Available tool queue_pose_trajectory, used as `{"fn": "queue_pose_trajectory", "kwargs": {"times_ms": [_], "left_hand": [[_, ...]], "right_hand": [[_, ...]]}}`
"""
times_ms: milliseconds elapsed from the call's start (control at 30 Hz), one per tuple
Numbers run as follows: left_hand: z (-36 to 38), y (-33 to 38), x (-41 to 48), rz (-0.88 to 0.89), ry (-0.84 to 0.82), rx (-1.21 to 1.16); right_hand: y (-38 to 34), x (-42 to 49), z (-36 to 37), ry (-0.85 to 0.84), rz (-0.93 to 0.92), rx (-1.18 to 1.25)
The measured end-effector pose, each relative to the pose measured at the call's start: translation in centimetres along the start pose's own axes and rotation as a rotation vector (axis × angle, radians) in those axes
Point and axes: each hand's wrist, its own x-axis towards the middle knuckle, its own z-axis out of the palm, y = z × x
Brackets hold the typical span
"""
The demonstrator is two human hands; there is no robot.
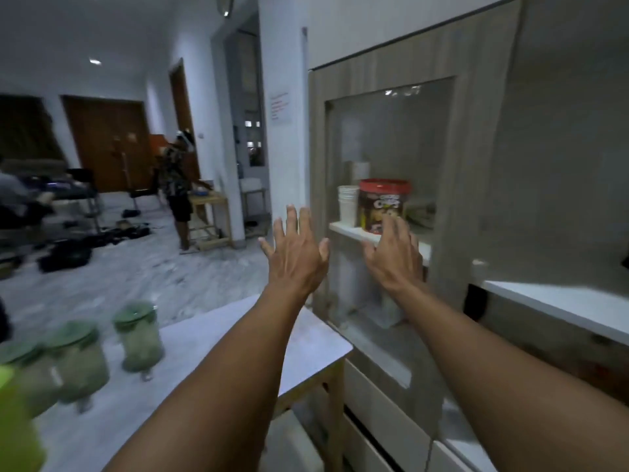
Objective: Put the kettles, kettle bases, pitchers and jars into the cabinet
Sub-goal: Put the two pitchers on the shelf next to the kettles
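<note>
Both my arms reach forward toward the wooden cabinet [483, 97] with a glass door [391, 137]. My left hand [295, 252] is spread open in the air just left of the cabinet's edge and holds nothing. My right hand [396, 255] is open too, fingers up against the glass in front of the white shelf [347, 229]. Three clear jars with green lids stand on the white table [306, 349] at lower left: one [139, 335], a second [80, 361], a third [25, 373]. All are blurred.
Behind the glass sit a red-lidded snack tub [383, 202] and stacked white cups [348, 204]. A white counter [558, 306] lies to the right, white drawers [377, 403] below. A yellow-green object [15, 424] fills the bottom left corner. A person [177, 185] stands far off by a small wooden table.
</note>
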Motion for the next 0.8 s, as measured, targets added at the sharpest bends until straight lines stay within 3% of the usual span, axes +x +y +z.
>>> {"fn": "queue_pose_trajectory", "kwargs": {"times_ms": [233, 467, 633, 800], "left_hand": [[-12.5, -23.9, -6.6, -0.325, -0.008, 0.263], [-18.4, -38.7, -14.6, -0.695, 0.088, 0.287], [-19.0, -46.5, -19.8, -1.083, 0.106, 0.205], [-16.8, -51.5, -22.4, -1.406, 0.208, -0.045]], "right_hand": [[-20.9, -10.4, 14.6, -0.327, -0.197, 0.201], [-33.2, -19.2, 23.7, -0.642, -0.323, 0.285], [-38.6, -24.7, 30.1, -0.915, -0.294, 0.351], [-41.1, -28.6, 36.0, -1.138, -0.079, 0.423]]}}
